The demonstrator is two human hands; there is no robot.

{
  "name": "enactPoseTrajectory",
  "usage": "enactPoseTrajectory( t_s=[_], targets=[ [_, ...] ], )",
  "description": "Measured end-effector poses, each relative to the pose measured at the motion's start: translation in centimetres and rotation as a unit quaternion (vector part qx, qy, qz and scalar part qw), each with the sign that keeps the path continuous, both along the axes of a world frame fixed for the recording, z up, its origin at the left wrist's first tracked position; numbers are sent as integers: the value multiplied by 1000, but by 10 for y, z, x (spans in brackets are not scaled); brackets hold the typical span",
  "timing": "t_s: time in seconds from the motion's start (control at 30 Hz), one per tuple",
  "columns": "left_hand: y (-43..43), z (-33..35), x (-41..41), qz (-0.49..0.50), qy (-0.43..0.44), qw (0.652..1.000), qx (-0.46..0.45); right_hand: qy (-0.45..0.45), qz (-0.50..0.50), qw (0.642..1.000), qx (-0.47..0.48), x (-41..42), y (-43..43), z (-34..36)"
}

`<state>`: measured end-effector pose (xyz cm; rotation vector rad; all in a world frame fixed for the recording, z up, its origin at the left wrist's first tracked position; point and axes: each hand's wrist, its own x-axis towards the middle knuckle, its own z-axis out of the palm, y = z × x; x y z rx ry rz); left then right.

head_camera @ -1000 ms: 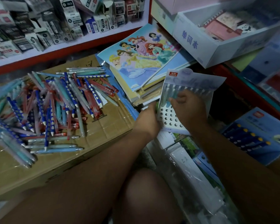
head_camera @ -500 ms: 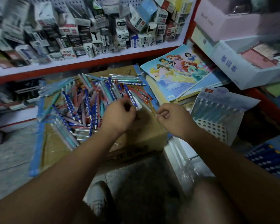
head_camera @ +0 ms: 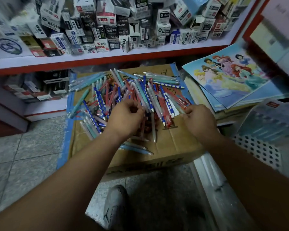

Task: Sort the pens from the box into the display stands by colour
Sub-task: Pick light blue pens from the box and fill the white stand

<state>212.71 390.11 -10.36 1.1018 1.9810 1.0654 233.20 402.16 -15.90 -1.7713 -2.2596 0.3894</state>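
Left hand (head_camera: 127,118): fingers curled down into the loose pile of plastic pens (head_camera: 141,95) (blue with white dots, red, pale teal, pinkish). Can't tell if it actually grips one.
Right hand (head_camera: 199,121): at the pile's right edge, fingertips pinched on the end of a pale teal pen (head_camera: 177,106).
Pens lie criss-crossed under and beyond both hands, on top of a closed brown cardboard box with blue tape (head_camera: 173,145). The box sits on a grey speckled tile floor (head_camera: 23,155).
Right of the right hand: a white perforated plastic display stand with a blue backing card (head_camera: 259,148), blurred. Beyond it is a stack of light-blue cartoon-princess picture books (head_camera: 232,77).
Beyond the hands: a white shelf with a red front edge (head_camera: 107,58), crammed with small black-and-white stationery cartons (head_camera: 107,30).
Below the hands: a grey shoe (head_camera: 115,202) on the floor.
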Motion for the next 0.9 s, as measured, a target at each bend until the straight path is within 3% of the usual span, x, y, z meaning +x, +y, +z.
enactPoseTrajectory(
  t_s=[0.1, 0.23, 0.33, 0.47, 0.57, 0.73, 0.9],
  targets=[
    [4, -2, 2, -10, -12, 1000, -6, 37, -17, 999, 12, 0, -5, 1],
    [7, -1, 4, -17, -56, 998, 2, 184, 20, 983, -19, -9, -26, 26],
    [7, 4, 5, -10, -182, 983, 16, 282, 97, 950, -91, -30, -54, 53],
    [4, 12, 2, 6, -324, 945, 34, 339, 136, 914, -175, -57, -75, 66],
    [0, 12, -7, 58, -381, 922, 46, 337, 149, 909, -193, -69, -73, 62],
    [-7, 5, -30, 114, -381, 917, 38, 227, 82, 966, -96, -84, -37, 41],
    [-11, -1, -42, 126, -393, 910, 29, 152, 55, 983, -90, -101, -19, 29]
  ],
)
